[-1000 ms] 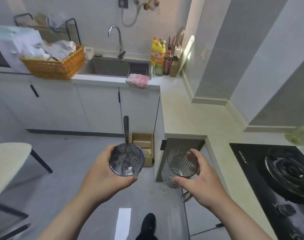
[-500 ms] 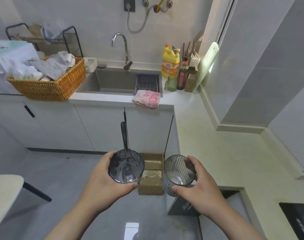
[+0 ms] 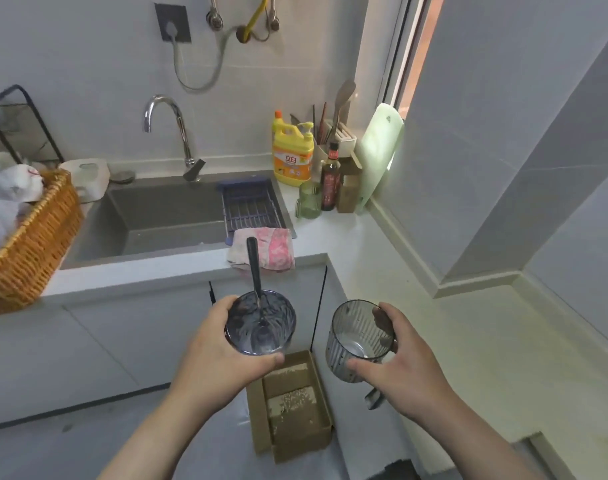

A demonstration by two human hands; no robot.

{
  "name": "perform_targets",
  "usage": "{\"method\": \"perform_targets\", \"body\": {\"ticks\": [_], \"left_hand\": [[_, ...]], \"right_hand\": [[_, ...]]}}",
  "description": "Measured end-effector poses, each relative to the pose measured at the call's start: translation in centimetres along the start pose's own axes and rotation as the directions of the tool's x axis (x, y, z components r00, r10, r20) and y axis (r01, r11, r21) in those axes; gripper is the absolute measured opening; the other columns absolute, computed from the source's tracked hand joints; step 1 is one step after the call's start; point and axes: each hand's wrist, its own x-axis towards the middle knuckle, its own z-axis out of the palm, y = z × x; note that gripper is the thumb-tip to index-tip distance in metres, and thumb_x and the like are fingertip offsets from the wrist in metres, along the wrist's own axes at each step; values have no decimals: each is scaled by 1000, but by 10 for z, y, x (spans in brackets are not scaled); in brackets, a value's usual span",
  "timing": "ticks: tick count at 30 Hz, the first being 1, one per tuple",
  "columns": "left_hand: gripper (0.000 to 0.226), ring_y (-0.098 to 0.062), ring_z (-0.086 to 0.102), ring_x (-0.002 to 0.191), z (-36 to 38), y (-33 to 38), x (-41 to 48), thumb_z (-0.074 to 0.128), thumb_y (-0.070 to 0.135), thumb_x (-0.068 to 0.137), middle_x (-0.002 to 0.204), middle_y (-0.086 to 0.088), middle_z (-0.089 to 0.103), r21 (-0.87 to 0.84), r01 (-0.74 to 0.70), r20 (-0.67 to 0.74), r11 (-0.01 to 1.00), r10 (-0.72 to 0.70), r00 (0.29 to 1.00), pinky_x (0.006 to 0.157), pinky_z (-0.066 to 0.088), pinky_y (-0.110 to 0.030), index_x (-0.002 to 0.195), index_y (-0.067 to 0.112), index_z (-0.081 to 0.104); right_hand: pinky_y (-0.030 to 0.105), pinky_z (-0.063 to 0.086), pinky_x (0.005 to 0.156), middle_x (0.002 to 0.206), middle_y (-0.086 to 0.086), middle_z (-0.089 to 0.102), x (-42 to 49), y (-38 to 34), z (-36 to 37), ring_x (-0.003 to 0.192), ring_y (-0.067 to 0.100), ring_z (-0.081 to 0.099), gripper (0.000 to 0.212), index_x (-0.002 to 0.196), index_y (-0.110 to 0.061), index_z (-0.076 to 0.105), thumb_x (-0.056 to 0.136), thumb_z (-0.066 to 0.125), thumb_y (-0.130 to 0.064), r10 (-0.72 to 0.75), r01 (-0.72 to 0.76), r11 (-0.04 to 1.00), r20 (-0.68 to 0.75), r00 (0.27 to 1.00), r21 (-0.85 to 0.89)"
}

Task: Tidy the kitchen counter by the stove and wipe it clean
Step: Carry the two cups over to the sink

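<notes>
Two glasses up in the air, one in each hand; the left hand [image 3: 212,355], down at 7 o'clock, wraps its fingers and thumb round a dark smoky glass [image 3: 261,327], and a spoon [image 3: 253,271] stands in it, handle leaning toward 12; the right hand [image 3: 404,370], at 5 o'clock, grips a ribbed glass [image 3: 359,341] from the side, thumb across the front, fingers at the far rim; that one is tipped a little toward the left. Both glasses hang off the counter [image 3: 416,278], in front of the white cabinet doors and above a cardboard box [image 3: 292,407] on the floor at 6. Just past the spoon handle, near the middle, a pink cloth [image 3: 271,251] lies on the counter's front edge, next to the sink [image 3: 164,216] at 10 o'clock; a drain rack [image 3: 250,206] sits at the sink's right end; a wicker basket [image 3: 36,237] sits at 9. Up at 12 to 1 o'clock in the corner: a yellow detergent bottle [image 3: 293,157], a green cup [image 3: 309,200], a dark sauce bottle [image 3: 330,183] and a pale cutting board [image 3: 378,150] leaning on the wall.
</notes>
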Motion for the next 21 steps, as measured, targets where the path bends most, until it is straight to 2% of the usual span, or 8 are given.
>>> {"method": "perform_targets", "body": {"ticks": [2,6,9,11,13,15,17,21], "left_hand": [[80,7,59,98,-13,-6,37,84,50,40,106,31,60,14,-26,59,1000,25,998,82,48,-22,111,49,48],[87,5,56,104,-29,-8,96,84,48,42,113,31,54,57,-108,172,992,97,980,85,46,-22,119,47,43],[82,12,54,99,-30,-6,131,89,38,48,106,36,54,72,-150,239,986,129,962,81,44,-20,115,49,43],[75,19,53,95,-25,-2,151,89,35,51,102,40,55,69,-165,270,984,141,953,77,44,-16,112,48,48],[70,25,51,92,-16,4,169,90,31,54,99,36,58,54,-177,303,983,153,940,72,42,-10,108,47,49],[72,29,48,90,-3,9,188,91,26,55,99,32,56,48,-194,335,980,167,927,68,40,-7,110,45,47],[75,32,44,90,12,13,207,90,26,57,101,35,50,61,-214,372,975,177,911,70,39,-6,111,46,43],[78,31,44,91,47,21,248,88,24,59,104,36,48,84,-226,413,971,172,894,77,39,-5,118,41,40]], "right_hand": [[38,58,50,137,-21,41,19,-12,14,76,35,67,100,145,-42,29,64,85,-25,49,-47,998,-47,998,32],[37,60,56,141,-20,40,47,-37,35,88,37,68,98,145,-43,27,66,84,-27,97,-96,995,-134,986,16],[24,55,47,146,-17,37,61,-51,43,83,4,66,98,149,-36,25,71,82,-21,135,-125,990,-185,973,65],[18,55,50,149,-20,33,67,-56,43,81,-22,55,99,152,-33,22,73,82,-20,181,-163,982,-211,961,99],[10,50,49,150,-19,32,76,-59,39,75,-31,49,99,153,-30,21,74,81,-19,214,-192,975,-230,949,114],[5,44,47,150,-16,34,88,-54,33,75,-26,52,99,152,-29,23,73,82,-21,241,-220,969,-252,937,109],[4,43,48,147,-15,38,102,-46,26,89,-18,51,99,150,-30,26,70,83,-24,231,-209,972,-289,929,106],[6,41,68,141,-15,41,137,-22,9,122,8,45,100,146,-35,28,64,85,-35,241,-212,970,-344,908,120]]}}
